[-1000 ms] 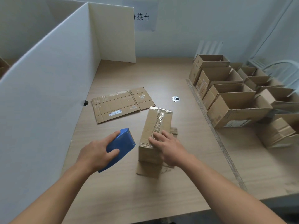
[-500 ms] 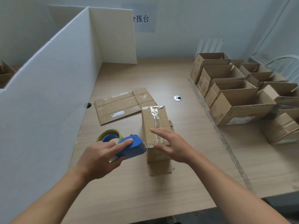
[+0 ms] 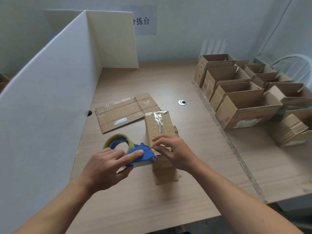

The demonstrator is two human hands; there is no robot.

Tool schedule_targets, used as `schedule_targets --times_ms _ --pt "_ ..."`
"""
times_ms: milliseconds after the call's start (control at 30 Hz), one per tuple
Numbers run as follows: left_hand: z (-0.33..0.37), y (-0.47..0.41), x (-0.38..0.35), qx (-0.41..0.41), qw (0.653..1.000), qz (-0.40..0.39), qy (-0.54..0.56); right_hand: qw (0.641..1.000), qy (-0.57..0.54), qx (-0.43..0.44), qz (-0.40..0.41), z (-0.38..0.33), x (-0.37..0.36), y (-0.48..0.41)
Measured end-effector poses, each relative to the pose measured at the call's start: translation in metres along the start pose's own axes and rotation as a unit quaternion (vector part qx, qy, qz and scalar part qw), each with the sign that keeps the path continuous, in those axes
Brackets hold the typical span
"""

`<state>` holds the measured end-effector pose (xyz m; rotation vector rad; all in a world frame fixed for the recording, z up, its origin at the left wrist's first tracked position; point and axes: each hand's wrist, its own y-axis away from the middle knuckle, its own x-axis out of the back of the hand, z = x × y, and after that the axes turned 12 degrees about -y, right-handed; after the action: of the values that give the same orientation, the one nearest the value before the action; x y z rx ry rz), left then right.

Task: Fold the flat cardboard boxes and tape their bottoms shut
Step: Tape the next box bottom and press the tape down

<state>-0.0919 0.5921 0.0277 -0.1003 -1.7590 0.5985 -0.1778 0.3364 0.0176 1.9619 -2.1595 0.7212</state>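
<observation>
My left grip is clamping the dispenser against the box. My right grip is pinching the box's near end.

Hemmed on the left by a white partition; blocked on the right by rows of open cardboard boxes. Passable tabletop beyond the flattened box and along the near edge.

Both are bare: my left hand and my right hand are uncovered, fingers and knuckles plain to see. My left forearm and right forearm are bare as well, uncovered skin running right down to the lower edge of view
</observation>
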Motion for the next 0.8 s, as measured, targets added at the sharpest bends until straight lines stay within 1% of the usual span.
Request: schedule_targets --times_ms 100,233,300,400,467,533,633,700,800 --pt "-0.001 0.0 -0.001 0.013 1.0 -0.006 0.02 0.999 -0.014 0.002 0.03 0.004 -0.002 0.0" --pt "0.0 0.0 -0.003 0.042 0.997 -0.03 0.06 0.997 -0.032 -0.048 0.05 0.01 -0.004 0.006" --pt "0.0 -0.001 -0.003 0.059 0.992 -0.056 0.096 0.994 -0.049 -0.07 0.063 0.015 -0.002 0.011" --pt "-0.002 -0.004 -0.004 0.075 0.979 -0.127 0.144 0.991 -0.058 -0.105 0.063 0.02 0.003 0.019" --pt "-0.006 -0.006 -0.005 0.093 0.963 -0.19 0.168 0.984 -0.074 -0.131 0.089 0.019 0.011 0.025" --pt "-0.014 -0.004 -0.002 0.119 0.945 -0.242 0.183 0.972 -0.085 -0.165 0.146 0.025 0.028 0.033" --pt "-0.026 -0.004 0.007 0.164 0.908 -0.312 0.225 0.95 -0.103 -0.227 0.19 0.04 0.052 0.049" --pt "-0.025 -0.013 0.008 0.185 0.885 -0.347 0.249 0.938 -0.11 -0.258 0.201 0.047 0.053 0.054" --pt "-0.019 -0.033 0.004 0.216 0.86 -0.371 0.275 0.935 -0.078 -0.277 0.209 0.054 0.045 0.046"
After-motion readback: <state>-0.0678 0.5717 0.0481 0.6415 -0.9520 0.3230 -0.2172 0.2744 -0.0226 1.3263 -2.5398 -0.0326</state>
